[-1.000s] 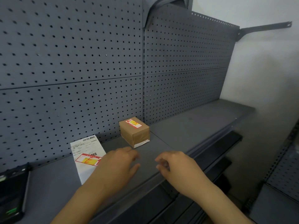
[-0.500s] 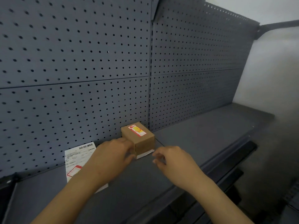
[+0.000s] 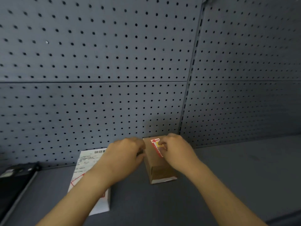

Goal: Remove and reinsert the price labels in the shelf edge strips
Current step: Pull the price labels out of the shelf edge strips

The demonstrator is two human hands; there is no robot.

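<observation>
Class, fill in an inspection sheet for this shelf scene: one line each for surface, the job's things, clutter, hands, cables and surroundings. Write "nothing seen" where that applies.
Surface: grey metal shelf, flat; front edge out of view.
Job's things: price labels and edge strips, nothing seen.
Clutter: small cardboard box with a red and yellow sticker; white printed sheet with barcode, partly under the left forearm; black device at far left, blurred.
Hands: left hand against the box's left side; right hand on its top, fingertips at the sticker.
Cables: nothing seen.
Surroundings: grey pegboard back panel, no hooks.
</observation>
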